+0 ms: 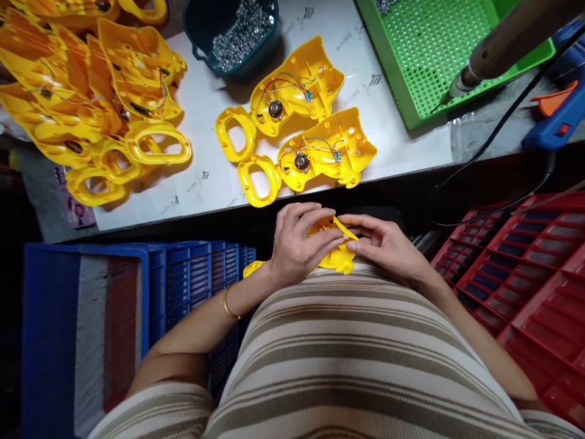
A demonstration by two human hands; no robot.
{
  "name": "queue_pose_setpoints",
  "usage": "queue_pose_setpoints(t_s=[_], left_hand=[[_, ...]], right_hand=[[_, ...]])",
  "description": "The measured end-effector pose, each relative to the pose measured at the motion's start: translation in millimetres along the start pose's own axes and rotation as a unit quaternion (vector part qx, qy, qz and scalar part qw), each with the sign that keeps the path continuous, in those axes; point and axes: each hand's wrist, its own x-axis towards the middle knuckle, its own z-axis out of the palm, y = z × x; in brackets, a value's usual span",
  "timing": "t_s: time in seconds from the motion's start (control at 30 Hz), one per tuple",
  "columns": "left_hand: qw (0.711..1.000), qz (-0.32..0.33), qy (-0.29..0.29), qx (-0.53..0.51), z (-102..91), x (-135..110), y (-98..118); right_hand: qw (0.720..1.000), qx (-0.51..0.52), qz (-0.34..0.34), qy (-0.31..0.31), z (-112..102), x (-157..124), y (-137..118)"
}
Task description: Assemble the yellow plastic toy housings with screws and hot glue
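My left hand (299,244) and my right hand (388,247) meet just below the table's front edge, over my striped shirt. Both are closed on a yellow plastic toy shell (336,259) held between them. The right fingers pinch a thin yellow strip (345,228) at the shell's top, touching the left fingertips. Much of the shell is hidden under my left hand. On the white table sheet (402,131) just beyond lie two open yellow shell halves (297,91) (326,152) with wires and small round speakers inside, handles to the left.
A heap of yellow shells (91,91) fills the table's left. A dark tub of metal screws (233,33) stands at the back, a green perforated tray (439,49) at the right. An electric screwdriver (498,49) hangs there. Blue crates (137,286) sit left, red crates (525,274) right.
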Motion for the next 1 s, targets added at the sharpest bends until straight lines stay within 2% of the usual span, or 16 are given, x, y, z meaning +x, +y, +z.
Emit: queue_pose_setpoints(t_s=[0.17, 0.3, 0.6, 0.7, 0.77, 0.87, 1.0], left_hand=[[0.997, -0.073, 0.001, -0.035, 2.0, -4.1, 4.5], [0.993, -0.103, 0.001, -0.058, 3.6, -5.5, 5.3], [0.989, -0.126, -0.055, -0.060, -0.5, -1.4, 8.3], [0.985, -0.138, -0.080, -0.071, -2.4, 0.1, 8.8], [0.983, -0.142, -0.090, -0.073, -3.0, 1.0, 9.6], [0.983, -0.142, -0.093, -0.065, -2.5, 1.6, 11.1], [0.986, -0.121, -0.065, -0.090, 0.4, -1.6, 10.1]], right_hand=[[1.000, -0.018, -0.012, -0.006, 0.5, 0.2, -0.3], [0.999, -0.028, -0.023, -0.006, 1.3, -0.4, 0.4], [0.994, -0.093, -0.054, -0.025, -0.8, -1.3, -3.1], [0.993, -0.094, -0.049, -0.047, -1.8, -1.2, -5.5], [0.995, -0.088, -0.039, -0.033, -0.8, -0.3, -5.0], [0.998, -0.060, -0.010, -0.015, 2.0, 1.4, -2.2], [0.999, -0.009, 0.008, -0.039, 4.4, 2.6, 0.7]])
